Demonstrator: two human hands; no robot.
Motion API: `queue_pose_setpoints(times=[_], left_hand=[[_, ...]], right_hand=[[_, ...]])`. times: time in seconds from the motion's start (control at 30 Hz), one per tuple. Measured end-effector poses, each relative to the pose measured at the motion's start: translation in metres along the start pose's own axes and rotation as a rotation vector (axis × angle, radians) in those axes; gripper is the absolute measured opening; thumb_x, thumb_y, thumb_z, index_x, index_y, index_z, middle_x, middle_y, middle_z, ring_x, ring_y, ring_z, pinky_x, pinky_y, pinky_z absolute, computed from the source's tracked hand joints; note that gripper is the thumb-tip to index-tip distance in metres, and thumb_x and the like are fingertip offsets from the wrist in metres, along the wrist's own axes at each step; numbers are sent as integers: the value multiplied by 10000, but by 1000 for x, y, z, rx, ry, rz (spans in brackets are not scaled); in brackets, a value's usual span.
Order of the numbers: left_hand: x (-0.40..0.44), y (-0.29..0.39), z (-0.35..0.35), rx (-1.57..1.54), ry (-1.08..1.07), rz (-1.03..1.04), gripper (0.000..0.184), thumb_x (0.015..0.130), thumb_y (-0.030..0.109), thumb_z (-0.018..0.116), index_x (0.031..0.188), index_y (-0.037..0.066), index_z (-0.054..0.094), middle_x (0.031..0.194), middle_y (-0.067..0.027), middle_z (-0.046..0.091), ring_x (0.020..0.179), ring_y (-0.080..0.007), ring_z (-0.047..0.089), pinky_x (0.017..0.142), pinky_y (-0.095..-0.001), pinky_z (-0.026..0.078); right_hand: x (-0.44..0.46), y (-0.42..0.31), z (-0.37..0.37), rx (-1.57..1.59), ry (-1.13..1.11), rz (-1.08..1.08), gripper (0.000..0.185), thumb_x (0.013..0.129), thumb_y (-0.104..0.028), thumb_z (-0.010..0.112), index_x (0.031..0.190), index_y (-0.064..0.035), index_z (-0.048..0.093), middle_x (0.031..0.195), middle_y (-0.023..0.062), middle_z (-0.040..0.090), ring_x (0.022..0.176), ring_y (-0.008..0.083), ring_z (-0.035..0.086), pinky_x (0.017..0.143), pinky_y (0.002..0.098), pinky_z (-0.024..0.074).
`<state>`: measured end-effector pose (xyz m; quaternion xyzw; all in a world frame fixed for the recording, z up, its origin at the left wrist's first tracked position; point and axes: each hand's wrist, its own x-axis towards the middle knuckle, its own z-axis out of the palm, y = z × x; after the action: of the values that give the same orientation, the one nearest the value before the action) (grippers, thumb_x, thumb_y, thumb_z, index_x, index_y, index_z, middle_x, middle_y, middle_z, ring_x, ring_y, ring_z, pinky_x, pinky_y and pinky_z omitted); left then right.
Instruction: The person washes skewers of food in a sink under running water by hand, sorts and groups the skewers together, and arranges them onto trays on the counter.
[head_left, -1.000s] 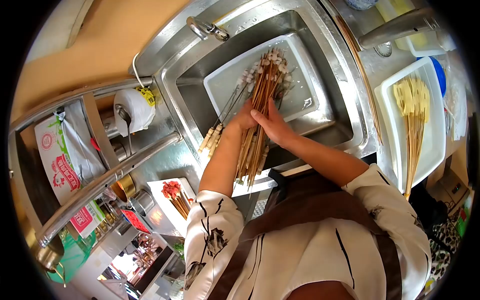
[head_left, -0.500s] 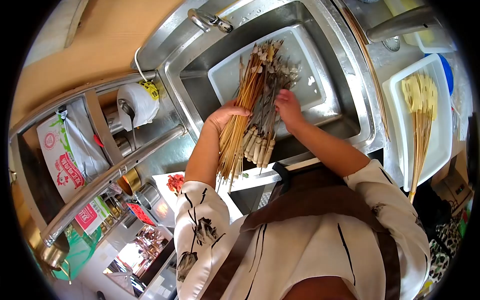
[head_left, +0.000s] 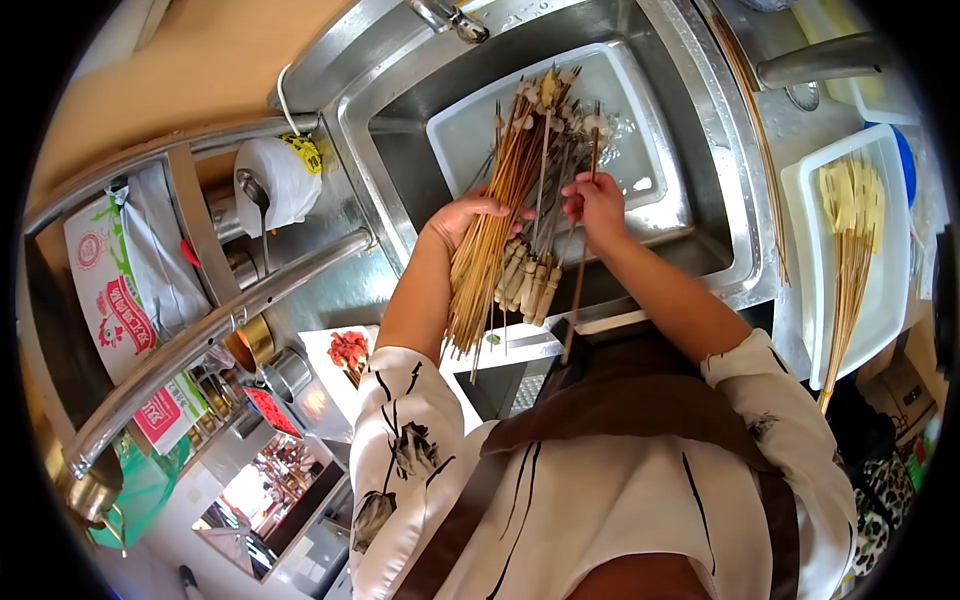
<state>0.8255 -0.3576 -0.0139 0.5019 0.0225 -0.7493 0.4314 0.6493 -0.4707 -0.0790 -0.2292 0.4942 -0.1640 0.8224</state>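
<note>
My left hand (head_left: pixel 465 217) is closed around a thick bundle of bamboo skewers (head_left: pixel 487 265), their upper ends carrying pale and yellowish bits. Beside the bundle are several metal skewers with wooden handles (head_left: pixel 526 285); whether my left fingers grip these too is hard to see. Between the fingertips of my right hand (head_left: pixel 597 205) is a single bamboo skewer (head_left: pixel 580 275), with a pale bit near its top. Both hands are over the white tub (head_left: pixel 438 135) of water, which sits in the steel sink (head_left: pixel 395 160).
A faucet (head_left: pixel 447 18) rises behind the sink. On the right, a white tray (head_left: pixel 815 270) holds yellow food on skewers (head_left: pixel 848 205). To the left are a shelf rail (head_left: pixel 225 320), a paper roll (head_left: pixel 278 183) with a spoon, and red food (head_left: pixel 350 350) on a white surface.
My right hand has come up from beside the metal skewers and now pinches one bamboo skewer, apart from the bundle. My left hand still holds the bundle. The view has shifted slightly.
</note>
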Motion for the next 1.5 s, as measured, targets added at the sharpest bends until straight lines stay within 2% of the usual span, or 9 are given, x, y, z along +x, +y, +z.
queue_pose_setpoints(times=[0.13, 0.27, 0.5, 0.7, 0.87, 0.97, 1.27, 1.4, 1.5], left_hand=[[7, -6, -3, 44, 13, 35, 609, 690, 136, 624, 1248, 42, 399, 945, -126, 566, 760, -201, 570, 680, -302, 499], [7, -9, -7, 29, 34, 43, 583, 670, 106, 647, 1213, 47, 442, 955, -122, 595, 754, -212, 588, 681, -327, 510], [-4, -7, -13, 37, 104, 44, 551, 646, 93, 634, 1160, 17, 452, 897, -122, 574, 715, -210, 575, 649, -317, 498], [-21, -6, -18, -88, -27, 64, 525, 667, 125, 622, 1152, 14, 453, 910, -129, 566, 753, -218, 577, 682, -329, 505], [-29, -11, -9, -239, -63, 81, 667, 650, 138, 588, 1267, 13, 370, 1157, -232, 510, 765, -248, 569, 731, -364, 511], [-27, -8, 1, -255, -134, 122, 680, 631, 152, 584, 1262, 10, 377, 1206, -237, 478, 772, -256, 559, 740, -370, 506], [-17, -22, -3, -223, -62, 121, 621, 630, 187, 599, 1201, 11, 433, 986, -144, 534, 753, -249, 516, 689, -343, 470], [-16, -21, 7, -205, -22, 127, 523, 658, 176, 599, 1138, 13, 471, 928, -126, 552, 757, -240, 525, 675, -339, 468], [-12, -19, 13, -138, -5, 120, 440, 696, 161, 606, 1097, 19, 493, 887, -108, 559, 739, -225, 552, 642, -330, 483]], right_hand=[[-19, 5, 36, -395, -8, -165, 194, 805, -120, 634, 878, -27, 480, 737, 56, 560, 600, 128, 519, 491, 255, 409], [-17, 5, 43, -204, -110, 59, 151, 837, -151, 604, 868, -55, 493, 665, 31, 538, 504, 93, 467, 416, 238, 359], [-34, 9, 12, -110, -44, -84, 123, 896, -193, 530, 860, -80, 495, 641, 8, 508, 443, 68, 383, 371, 219, 291], [-22, -4, -9, -61, 71, 65, 117, 911, -167, 494, 925, -51, 497, 696, 44, 546, 427, 85, 395, 367, 229, 308], [-22, -5, -11, -140, 220, 104, 172, 914, -147, 469, 1040, -30, 472, 782, 86, 578, 412, 124, 433, 339, 258, 347], [-24, -8, -11, -22, 206, -92, 198, 907, -153, 482, 1064, -31, 472, 809, 84, 582, 437, 111, 450, 354, 240, 368], [-17, -21, 57, 146, -168, 87, 157, 795, -93, 607, 882, -49, 484, 758, 48, 515, 458, 85, 354, 385, 255, 281], [-15, -14, 62, 46, -157, 79, 165, 799, -91, 595, 885, -40, 463, 792, 70, 505, 519, 136, 426, 404, 273, 329], [-21, -9, 76, -193, 130, 9, 99, 813, -77, 556, 854, -39, 474, 723, 47, 492, 506, 139, 442, 425, 279, 342]])
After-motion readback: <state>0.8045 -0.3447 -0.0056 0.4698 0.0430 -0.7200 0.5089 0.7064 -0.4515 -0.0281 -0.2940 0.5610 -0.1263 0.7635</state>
